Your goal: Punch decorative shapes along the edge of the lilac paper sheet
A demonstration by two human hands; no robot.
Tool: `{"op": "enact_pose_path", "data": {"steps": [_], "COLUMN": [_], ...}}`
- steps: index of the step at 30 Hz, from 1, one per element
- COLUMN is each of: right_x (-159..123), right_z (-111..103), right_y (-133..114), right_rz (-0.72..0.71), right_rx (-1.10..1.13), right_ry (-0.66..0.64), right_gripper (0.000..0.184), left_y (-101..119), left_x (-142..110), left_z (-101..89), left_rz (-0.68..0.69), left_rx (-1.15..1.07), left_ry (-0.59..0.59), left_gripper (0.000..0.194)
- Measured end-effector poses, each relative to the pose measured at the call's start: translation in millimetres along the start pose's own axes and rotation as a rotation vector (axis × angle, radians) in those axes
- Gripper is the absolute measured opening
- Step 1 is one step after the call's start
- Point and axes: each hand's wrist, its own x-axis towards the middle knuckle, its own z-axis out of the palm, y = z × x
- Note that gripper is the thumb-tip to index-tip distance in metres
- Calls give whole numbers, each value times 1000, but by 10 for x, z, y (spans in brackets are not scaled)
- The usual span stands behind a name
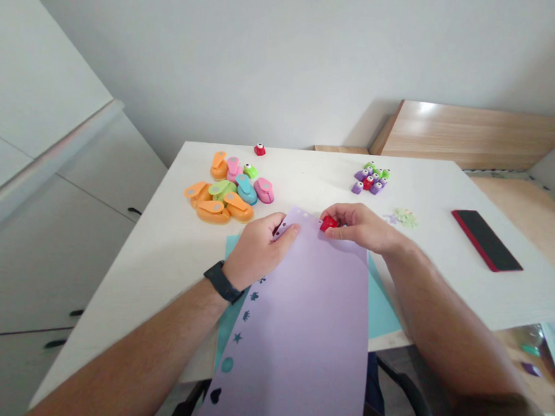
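Note:
A lilac sheet of paper [307, 324] slopes up from the table's front edge, with a row of punched shapes along its left side: heart, circle, star, crown and others. My left hand [265, 245] pinches its upper left edge, thumb on top. At the far edge of the sheet, my right hand [352, 226] grips a small red craft punch [328, 223] between thumb and fingers. The punch sits at the paper's edge; how far the paper goes into its slot is hidden. Beneath lies a turquoise sheet [382, 304].
Several large lever punches [224, 191] in orange, pink, green and blue cluster at left. One red punch [260, 150] stands at the back edge. Small purple, green and red punches [372, 178] group at right, near paper cutouts [405, 217] and a dark red-edged case [487, 240].

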Motion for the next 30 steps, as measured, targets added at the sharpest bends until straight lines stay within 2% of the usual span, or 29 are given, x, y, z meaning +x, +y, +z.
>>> {"op": "enact_pose_path", "data": {"steps": [30], "right_x": [45], "right_z": [-17], "right_y": [85], "right_rz": [-54], "right_rx": [-256], "right_ry": [39], "right_gripper": [24], "left_y": [-39], "left_x": [7], "left_z": [28], "left_rz": [1], "left_rx": [49], "left_ry": [4], "left_gripper": [34]}}
